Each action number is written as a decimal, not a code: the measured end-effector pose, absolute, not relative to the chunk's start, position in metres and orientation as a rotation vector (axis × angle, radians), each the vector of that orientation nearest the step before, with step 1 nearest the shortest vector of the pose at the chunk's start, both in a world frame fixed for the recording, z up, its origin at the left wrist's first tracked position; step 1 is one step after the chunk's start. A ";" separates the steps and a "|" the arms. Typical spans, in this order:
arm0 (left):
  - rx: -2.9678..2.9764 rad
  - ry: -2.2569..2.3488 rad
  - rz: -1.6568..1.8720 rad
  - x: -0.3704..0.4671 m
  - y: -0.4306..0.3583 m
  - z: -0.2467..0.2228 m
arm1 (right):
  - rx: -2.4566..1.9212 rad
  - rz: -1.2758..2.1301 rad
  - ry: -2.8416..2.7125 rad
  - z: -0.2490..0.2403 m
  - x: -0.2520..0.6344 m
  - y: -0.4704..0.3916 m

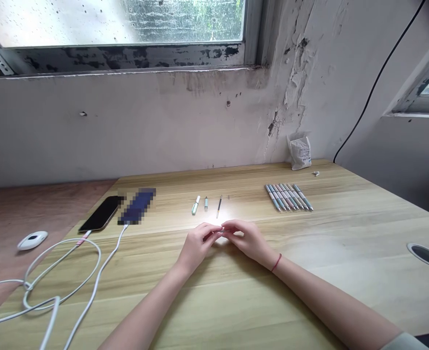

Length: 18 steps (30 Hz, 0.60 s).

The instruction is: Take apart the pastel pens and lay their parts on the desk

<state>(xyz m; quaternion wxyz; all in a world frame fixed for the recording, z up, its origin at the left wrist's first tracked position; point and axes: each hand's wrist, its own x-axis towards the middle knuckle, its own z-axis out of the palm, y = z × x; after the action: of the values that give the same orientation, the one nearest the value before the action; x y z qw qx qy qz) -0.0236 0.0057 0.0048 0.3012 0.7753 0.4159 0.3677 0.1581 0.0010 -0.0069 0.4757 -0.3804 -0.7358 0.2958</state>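
My left hand [198, 247] and my right hand [246, 239] meet fingertip to fingertip above the desk. Thumbs and forefingers of both pinch a small slim grey piece [224, 231], mostly covered by the fingers; its kind is too small to tell. Just beyond the hands, parts of a pen lie apart in a row: a white and green barrel half with a clip [196, 205], a short blue-green barrel section [206, 203], a dark ink refill [219, 206] and a tiny metallic part [229, 197]. A red string bracelet [276, 262] circles my right wrist.
Several pastel click pens [289, 197] lie side by side at right. A crumpled white packet [300, 151] leans against the wall. At left are a black phone [101, 214], a blurred-out blue phone [137, 206], looped white cables [99, 272] and a white oval device [32, 240].
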 end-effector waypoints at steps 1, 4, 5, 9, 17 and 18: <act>2.044 1.100 0.997 -0.023 0.005 0.004 | -0.927 0.710 -1.808 -0.006 0.158 0.000; 2.020 1.111 1.033 -0.023 0.004 0.003 | -0.922 0.715 -1.828 -0.003 0.161 -0.002; 2.028 1.117 1.036 -0.023 0.003 0.003 | -0.920 0.740 -1.835 -0.002 0.162 -0.002; 2.022 1.120 1.039 -0.023 0.001 0.006 | -0.910 0.841 -1.918 0.000 0.166 -0.004; 1.701 1.117 0.979 -0.020 0.000 0.009 | -0.869 0.915 -2.068 0.006 0.163 -0.009; 1.685 1.107 0.971 -0.018 -0.001 0.010 | -0.866 0.930 -2.066 0.006 0.163 -0.009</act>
<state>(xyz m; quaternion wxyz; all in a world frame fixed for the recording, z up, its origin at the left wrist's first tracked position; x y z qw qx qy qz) -0.0180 -0.0007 0.0097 0.4366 0.6775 0.4451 0.3902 0.1630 -0.0093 0.0061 0.3503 -0.3345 -0.7978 0.3591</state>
